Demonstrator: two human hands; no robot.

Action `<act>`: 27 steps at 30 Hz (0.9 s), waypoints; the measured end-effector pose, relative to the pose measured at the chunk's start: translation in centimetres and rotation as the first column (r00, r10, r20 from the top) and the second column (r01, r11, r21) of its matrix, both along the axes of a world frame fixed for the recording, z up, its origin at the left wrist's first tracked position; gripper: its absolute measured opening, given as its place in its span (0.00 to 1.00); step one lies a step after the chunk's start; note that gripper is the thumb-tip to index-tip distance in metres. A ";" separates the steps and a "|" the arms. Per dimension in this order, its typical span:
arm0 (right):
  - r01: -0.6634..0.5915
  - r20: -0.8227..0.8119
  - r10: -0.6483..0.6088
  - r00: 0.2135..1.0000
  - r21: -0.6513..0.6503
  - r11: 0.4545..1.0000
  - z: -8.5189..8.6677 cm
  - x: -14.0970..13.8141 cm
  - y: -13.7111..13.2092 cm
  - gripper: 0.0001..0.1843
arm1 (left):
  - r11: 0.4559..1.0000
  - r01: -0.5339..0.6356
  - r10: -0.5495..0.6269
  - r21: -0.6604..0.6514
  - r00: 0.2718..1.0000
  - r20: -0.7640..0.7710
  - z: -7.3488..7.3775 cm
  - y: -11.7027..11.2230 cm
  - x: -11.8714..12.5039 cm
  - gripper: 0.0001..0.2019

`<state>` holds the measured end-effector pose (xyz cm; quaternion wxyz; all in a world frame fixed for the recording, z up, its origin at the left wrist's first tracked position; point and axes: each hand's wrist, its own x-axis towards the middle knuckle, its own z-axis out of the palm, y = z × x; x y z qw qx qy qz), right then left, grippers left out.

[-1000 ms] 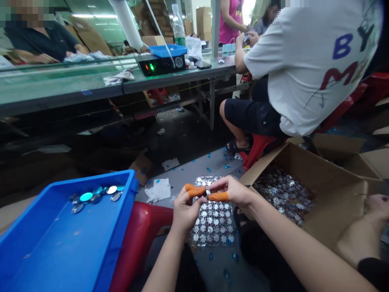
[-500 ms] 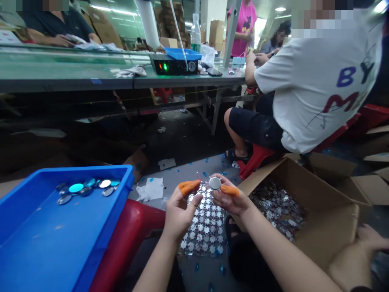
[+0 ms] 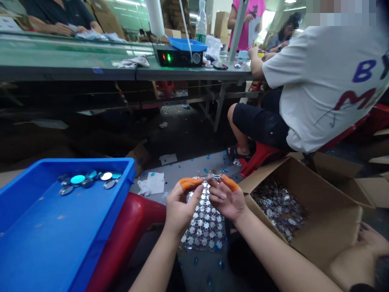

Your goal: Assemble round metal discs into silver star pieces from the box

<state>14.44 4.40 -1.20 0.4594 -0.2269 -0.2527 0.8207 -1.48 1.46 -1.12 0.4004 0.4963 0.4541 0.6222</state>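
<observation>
Near the middle of the view, my right hand grips a small round metal disc between its fingers, the disc tilted nearly edge-on. Facing it, my left hand has thumb and index finger pinched together close to the disc. A thin wire-like tip shows at the left fingertips, too small to make out. Orange finger covers sit on a finger of each hand. Below both hands lies a clear-wrapped sheet of silvery star-edged pieces in rows.
At the left, a blue tray holds several round metal discs and overlaps a red stool. A cardboard box of silvery pieces stands at right, a hand at its edge. A seated co-worker is beyond, by the long workbench.
The disc in my right hand has turned from face-on to nearly edge-on, and the right fingers have curled nearer the left hand. The camera view has shifted slightly.
</observation>
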 end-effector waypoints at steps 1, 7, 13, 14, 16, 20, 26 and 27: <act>-0.002 0.002 0.002 1.000 0.002 1.000 0.0 -0.1 0.1 0.16 | 0.998 0.014 -0.009 -0.063 0.997 0.077 -0.1 0.0 0.1 0.10; 0.105 0.083 -0.106 0.991 0.013 0.994 -0.2 -0.6 0.4 0.20 | 0.867 0.364 -0.057 -0.341 0.751 0.658 0.0 -0.1 1.2 0.15; 0.143 0.142 -0.141 0.980 -0.006 0.990 -1.0 -1.3 0.1 0.26 | 0.815 0.480 0.011 -0.324 0.547 0.837 0.2 0.0 1.9 0.12; 0.147 0.151 -0.144 0.978 -0.005 0.989 -1.1 -1.4 0.1 0.26 | 0.815 0.474 0.033 -0.333 0.536 0.844 0.1 0.1 2.0 0.11; 0.157 0.171 -0.154 0.973 -0.002 0.988 -1.1 -1.6 0.0 0.25 | 0.817 0.456 0.067 -0.352 0.531 0.845 0.0 0.2 2.0 0.11; 0.180 0.211 -0.177 0.961 0.001 0.984 -1.1 -1.9 0.1 0.25 | 0.826 0.432 0.088 -0.362 0.535 0.840 -0.3 0.4 1.9 0.11; 0.167 0.267 -0.179 0.947 0.066 0.984 -1.2 -2.2 0.3 0.25 | 0.828 0.429 0.099 -0.362 0.523 0.846 -0.5 0.3 1.4 0.10; 0.159 0.270 -0.175 0.947 0.082 0.984 -1.2 -2.2 0.4 0.25 | 0.825 0.430 0.102 -0.366 0.524 0.846 -0.6 0.3 1.3 0.10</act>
